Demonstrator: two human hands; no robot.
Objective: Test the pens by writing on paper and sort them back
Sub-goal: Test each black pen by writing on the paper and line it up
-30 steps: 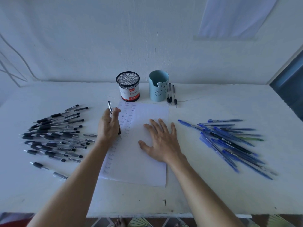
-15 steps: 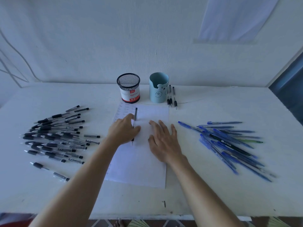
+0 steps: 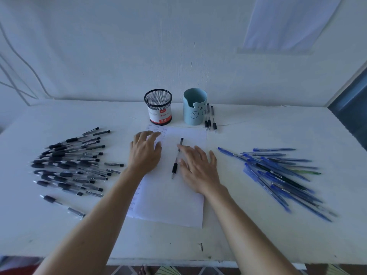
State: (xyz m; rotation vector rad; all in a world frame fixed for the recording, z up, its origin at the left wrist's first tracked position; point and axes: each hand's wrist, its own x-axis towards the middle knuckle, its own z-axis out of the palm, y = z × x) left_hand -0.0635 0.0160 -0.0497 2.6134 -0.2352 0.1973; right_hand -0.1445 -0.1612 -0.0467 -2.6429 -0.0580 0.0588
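A white sheet of paper (image 3: 168,197) lies in the middle of the table, with rows of small written words down its left side. A black pen (image 3: 176,158) lies loose on the sheet between my hands. My left hand (image 3: 146,151) rests flat on the upper left of the paper with fingers spread, holding nothing. My right hand (image 3: 198,167) lies flat on the paper just right of the pen, its fingertips touching the barrel. A black mesh pen cup (image 3: 158,106) and a light blue pen cup (image 3: 195,106) stand behind the paper.
A pile of black pens (image 3: 69,163) covers the table's left side. A pile of blue pens (image 3: 282,175) lies on the right. Three black pens (image 3: 210,118) lie beside the blue cup. The wall rises right behind the cups.
My left hand carried the black pen from the paper's left edge to its middle, let it go, and now lies flat. My right hand stayed on the paper.
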